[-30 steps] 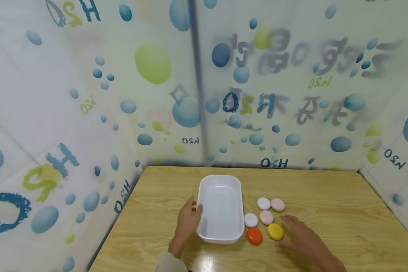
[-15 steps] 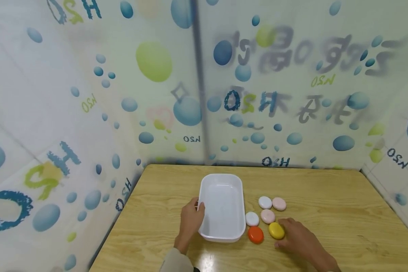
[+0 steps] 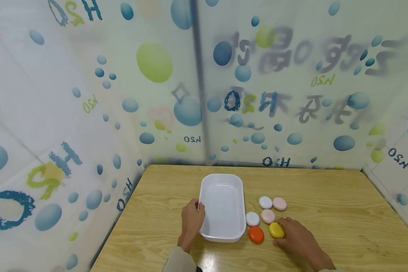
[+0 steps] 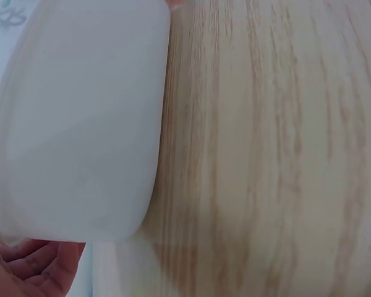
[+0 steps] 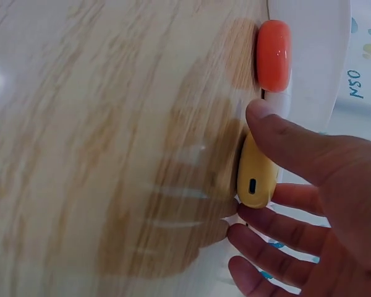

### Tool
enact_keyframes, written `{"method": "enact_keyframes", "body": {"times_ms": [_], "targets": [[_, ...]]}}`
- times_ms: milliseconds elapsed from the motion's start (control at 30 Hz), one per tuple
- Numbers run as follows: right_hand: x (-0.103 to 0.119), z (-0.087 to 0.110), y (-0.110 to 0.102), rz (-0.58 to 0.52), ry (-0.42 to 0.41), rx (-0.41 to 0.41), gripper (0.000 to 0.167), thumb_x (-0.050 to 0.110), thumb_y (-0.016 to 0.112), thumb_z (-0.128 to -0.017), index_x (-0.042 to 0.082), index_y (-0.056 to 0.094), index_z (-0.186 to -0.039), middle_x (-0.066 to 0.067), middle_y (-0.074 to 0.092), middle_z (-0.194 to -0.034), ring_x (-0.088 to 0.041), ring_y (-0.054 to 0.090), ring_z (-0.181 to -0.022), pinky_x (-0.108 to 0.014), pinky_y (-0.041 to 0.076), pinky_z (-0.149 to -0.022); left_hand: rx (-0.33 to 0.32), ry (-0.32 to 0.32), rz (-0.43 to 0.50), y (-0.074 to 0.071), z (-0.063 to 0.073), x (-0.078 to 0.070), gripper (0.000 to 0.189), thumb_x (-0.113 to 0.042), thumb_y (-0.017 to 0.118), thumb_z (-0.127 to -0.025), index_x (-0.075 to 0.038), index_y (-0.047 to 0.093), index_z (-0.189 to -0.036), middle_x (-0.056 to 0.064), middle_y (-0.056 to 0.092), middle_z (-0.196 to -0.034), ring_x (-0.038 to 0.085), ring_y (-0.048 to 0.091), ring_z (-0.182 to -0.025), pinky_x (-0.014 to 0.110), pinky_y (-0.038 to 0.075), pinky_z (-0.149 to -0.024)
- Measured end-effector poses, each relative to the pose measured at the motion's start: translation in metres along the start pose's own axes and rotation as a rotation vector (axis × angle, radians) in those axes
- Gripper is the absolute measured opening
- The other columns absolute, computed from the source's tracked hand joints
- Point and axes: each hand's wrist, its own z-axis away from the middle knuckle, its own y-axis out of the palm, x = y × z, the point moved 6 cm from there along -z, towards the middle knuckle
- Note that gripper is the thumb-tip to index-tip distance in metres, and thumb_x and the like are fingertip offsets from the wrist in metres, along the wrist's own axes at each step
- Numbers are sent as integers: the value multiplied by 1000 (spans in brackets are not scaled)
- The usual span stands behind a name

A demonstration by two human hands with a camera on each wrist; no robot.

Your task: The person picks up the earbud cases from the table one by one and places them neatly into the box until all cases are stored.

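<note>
At the left rim of a white plastic tray (image 3: 222, 211), my left hand (image 3: 192, 221) grips with the thumb over the edge and the fingers outside the wall. The left wrist view shows the tray's outer side and some curled fingers (image 4: 40, 269) by its corner. My right hand (image 3: 299, 240) holds a yellow pebble-shaped device (image 3: 277, 230) between thumb and fingers, low at the tabletop. A small dark port shows on the side of the yellow device in the right wrist view. Left of it lies a glossy orange-red round piece (image 3: 256, 235).
Two white round pieces (image 3: 252, 218) and two pale pink ones (image 3: 268, 216) lie on the wooden table (image 3: 336, 204), right of the tray. A patterned curtain (image 3: 292, 124) with dots and lettering hangs along the table's back edge.
My right hand has moved in over the yellow device and its thumb and fingers have closed on it. My left hand has come onto the tray's rim and now grips it.
</note>
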Motion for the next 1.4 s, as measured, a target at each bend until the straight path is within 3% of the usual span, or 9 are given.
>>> {"method": "enact_keyframes", "body": {"times_ms": [400,567,667,900,1033,1400], "targets": [[0,-3,-2,-39,5,-26,49,28,84,-75,5,64,-113,-3,62,-100,-13,54,-82,-36,47,-70,39,-3,-34,0,-1,0,12,-10,64,-83,0,71,-85,4,62,-68,17,56,-63,32,47,-56],[4,-6,-16,-94,3,-58,48,23,81,-77,0,62,-115,-6,61,-99,-16,55,-81,-38,49,-72,37,1,-58,-1,-2,-2,12,-11,64,-83,-1,71,-84,4,62,-68,17,56,-62,32,46,-56],[11,-11,-27,-126,-24,-86,51,21,82,-78,-4,61,-118,-9,62,-101,-17,57,-83,-39,50,-73,23,5,-71,-2,-1,-2,11,-12,64,-83,-3,71,-83,4,63,-69,18,57,-63,33,47,-56],[29,-27,-37,-225,45,-81,59,27,79,-83,-4,57,-128,-15,61,-118,-22,60,-94,-42,54,-81,9,16,-86,-1,0,-1,10,-13,65,-82,-4,71,-81,5,65,-70,19,59,-62,34,48,-55],[46,-36,-40,-233,30,-89,56,21,79,-82,-1,56,-128,-14,60,-118,-22,58,-93,-40,54,-81,1,20,-97,0,0,-1,9,-12,65,-82,-5,70,-81,5,65,-70,20,59,-62,35,47,-55],[87,-59,-30,-308,-25,-97,53,18,79,-83,2,57,-129,-13,59,-123,-22,58,-96,-39,55,-85,-20,25,-107,2,1,0,10,-12,66,-81,-5,72,-82,5,67,-70,21,61,-62,36,48,-55]]}}
